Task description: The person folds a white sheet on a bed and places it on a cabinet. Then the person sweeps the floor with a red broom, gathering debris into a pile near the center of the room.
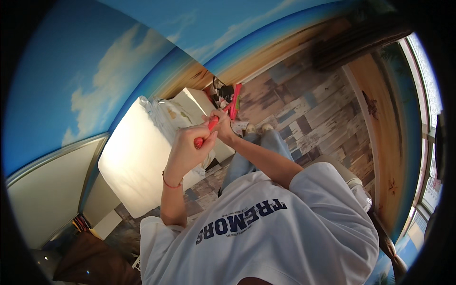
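My left hand (186,146) and my right hand (222,126) are raised in front of me, close together. Between them runs a slim red rod-shaped thing (213,122); its exact kind does not show. My left fingers are closed round its nearer end, which pokes out beside the thumb. The fingers of my right hand pinch its farther part. A thin red bracelet (172,183) circles my left wrist. Behind the hands stands a white surface (135,156) with clear crumpled plastic (164,116) along its edge.
Beyond my hands are a white box (194,100), a black item (224,89) and a long pinkish-red packet (235,100) by the wall. Below lies a patchwork wood-look floor (308,114). Beach-scene walls (109,61) surround the corner, with windows (422,90) on the right.
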Demonstrator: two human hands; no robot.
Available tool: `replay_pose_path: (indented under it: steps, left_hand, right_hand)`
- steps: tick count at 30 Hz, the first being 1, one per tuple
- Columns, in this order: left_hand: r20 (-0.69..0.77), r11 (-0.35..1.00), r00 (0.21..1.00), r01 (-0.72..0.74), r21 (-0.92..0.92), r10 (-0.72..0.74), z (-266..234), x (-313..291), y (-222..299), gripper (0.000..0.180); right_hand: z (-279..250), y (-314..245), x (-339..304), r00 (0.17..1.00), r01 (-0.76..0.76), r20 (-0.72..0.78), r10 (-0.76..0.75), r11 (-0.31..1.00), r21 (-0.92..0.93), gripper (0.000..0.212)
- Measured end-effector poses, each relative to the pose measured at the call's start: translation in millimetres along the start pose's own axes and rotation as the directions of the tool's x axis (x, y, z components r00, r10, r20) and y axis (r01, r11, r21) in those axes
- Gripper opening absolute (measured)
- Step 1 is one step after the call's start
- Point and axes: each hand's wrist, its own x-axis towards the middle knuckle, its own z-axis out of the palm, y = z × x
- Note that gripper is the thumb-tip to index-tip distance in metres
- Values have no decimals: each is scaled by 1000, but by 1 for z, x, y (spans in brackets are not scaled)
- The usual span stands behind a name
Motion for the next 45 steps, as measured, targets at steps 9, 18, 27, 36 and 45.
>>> replay_pose_path:
  steps: [9,18,27,36,45]
  left_hand:
    - [-259,921,889,332,-204,-378,3,-33,44,33]
    - [-448,973,864,193,-125,-229,27,-56,78,44]
    - [-347,991,938,-52,-119,8,26,-53,125,50]
    - [46,902,983,-143,-407,177,156,20,89,14]
    - [72,857,971,-163,-489,226,365,84,26,17]
  right_hand:
    - [-15,-13,0,870,253,479,-122,942,-220,26]
    - [-31,-50,21,623,428,782,20,828,-362,19]
    - [-117,-137,11,555,404,776,300,718,-566,30]
    - [-293,-23,-25,956,69,227,187,607,-792,17]
    - [-447,151,1,997,33,66,28,634,-772,12]
